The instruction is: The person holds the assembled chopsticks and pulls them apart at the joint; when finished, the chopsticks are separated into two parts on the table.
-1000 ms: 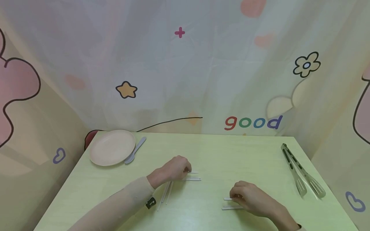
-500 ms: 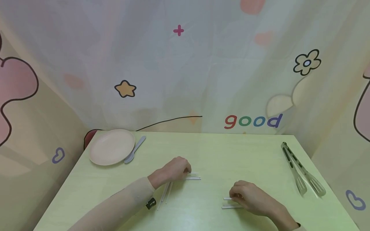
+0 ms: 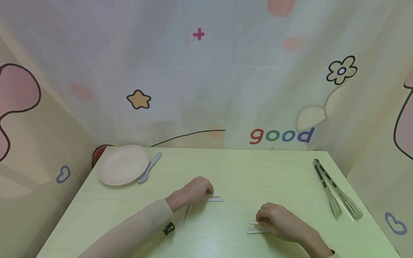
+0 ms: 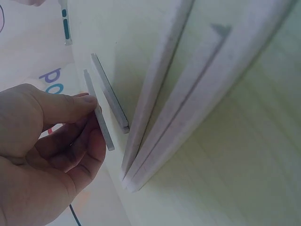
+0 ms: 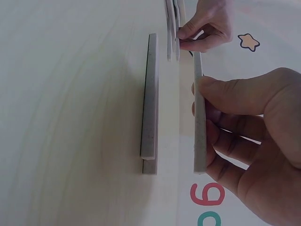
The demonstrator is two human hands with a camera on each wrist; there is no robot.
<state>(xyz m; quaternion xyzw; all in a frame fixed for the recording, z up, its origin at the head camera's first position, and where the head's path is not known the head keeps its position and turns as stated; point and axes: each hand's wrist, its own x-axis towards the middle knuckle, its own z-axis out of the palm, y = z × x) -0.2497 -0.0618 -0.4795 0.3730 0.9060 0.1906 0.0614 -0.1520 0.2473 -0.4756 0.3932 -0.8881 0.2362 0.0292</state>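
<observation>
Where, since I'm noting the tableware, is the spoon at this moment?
In the head view, the spoon lies toward the back left of the table, along the right edge of the pale plate, farther back than the left hand.

Far left: round pale-pink plate (image 3: 124, 165), slim grey spoon (image 3: 151, 166) beside it
Right side: slotted silver metal tongs (image 3: 337, 187)
Backdrop: pale cartoon-printed fabric (image 3: 226, 79)
</observation>
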